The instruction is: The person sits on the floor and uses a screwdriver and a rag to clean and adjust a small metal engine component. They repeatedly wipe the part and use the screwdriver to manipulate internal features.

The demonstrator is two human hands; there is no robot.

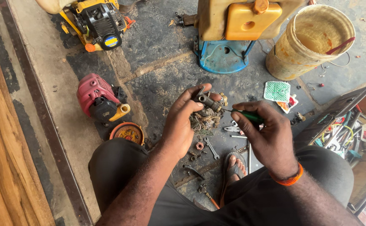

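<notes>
Metal, dark and greasy: a small fitting (pixel 204 100) is pinched between thumb and fingers of the left hand (pixel 183 121). The right hand (pixel 266 134) is clenched around a green-handled screwdriver (pixel 250 116), whose shaft is laid against the fitting. Both hands are held above the floor, between the knees. A clump of dry fibrous debris (pixel 206 119) is seen just below the fitting, partly hidden by the left hand.

Beneath the hands, a small spanner (pixel 211 148), a rusty nut (pixel 199 146) and other loose metal parts are scattered on the floor; a sandalled foot (pixel 234 165) is placed among them. Left of the left hand, a red engine unit (pixel 97 97) is lying, with a round orange-rimmed cover (pixel 127 132) just beside it. Beyond it, farther away, a yellow and black engine (pixel 97 21) is noted. Ahead of the hands, a yellow tank (pixel 241 19) is mounted over a blue base (pixel 223 56); a stained plastic bucket (pixel 313 39) is standing to its right. A green-and-white square packet (pixel 277 91) is lying beyond the right hand. Right of that hand, an open toolbox (pixel 346 129) is filled with tools.

Floor (pixel 158 79): dark worn stone slabs, dirty. A wooden surface (pixel 3 146) is seen far left.
</notes>
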